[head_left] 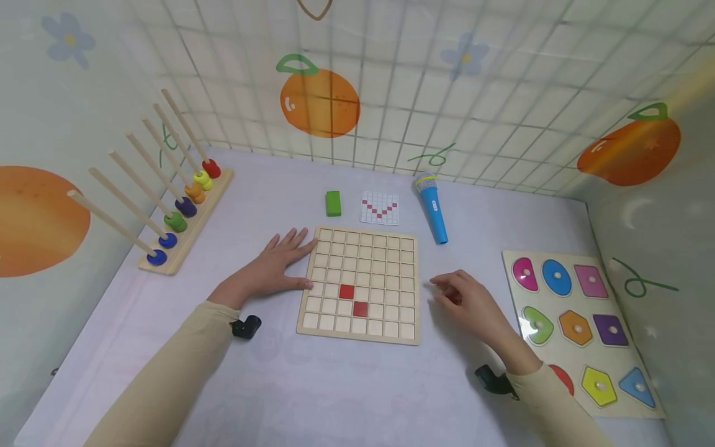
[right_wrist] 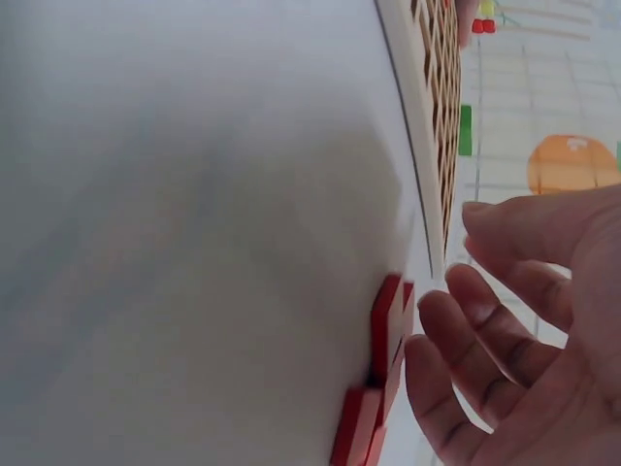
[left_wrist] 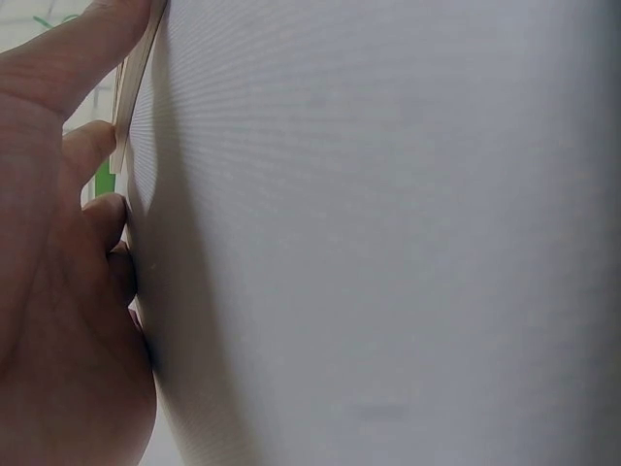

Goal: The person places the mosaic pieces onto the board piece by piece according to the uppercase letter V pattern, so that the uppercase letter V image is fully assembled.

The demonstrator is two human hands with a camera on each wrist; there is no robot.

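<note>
Left hand: the left hand [head_left: 276, 264] is laid flat on the table, fingers straight and slightly spread, fingertips and thumb touching the left edge of the square wooden grid board [head_left: 361, 284]; nothing is gripped.
Right hand: the right hand [head_left: 468, 301] is held just right of the board, fingers loosely curled; in the right wrist view the fingertips [right_wrist: 456, 320] are seen just beside a small heap of flat red square tiles [right_wrist: 380, 388] lying on the table, apart from them, with nothing pinched.
Grid board: it is lain flat at the centre of the pale table [head_left: 313, 385], between the two hands; two red tiles [head_left: 353, 300] are seated in diagonally adjoining cells in its lower middle.
Behind the board: a green block [head_left: 333, 203], a white pattern card with a red V of squares [head_left: 380, 207] and a blue toy microphone [head_left: 432, 207] are set in a row.
Left side: a wooden peg rack with coloured rings [head_left: 179, 214] is placed.
Right side: a wooden shape puzzle with coloured knobbed pieces [head_left: 581, 323] is placed.
</note>
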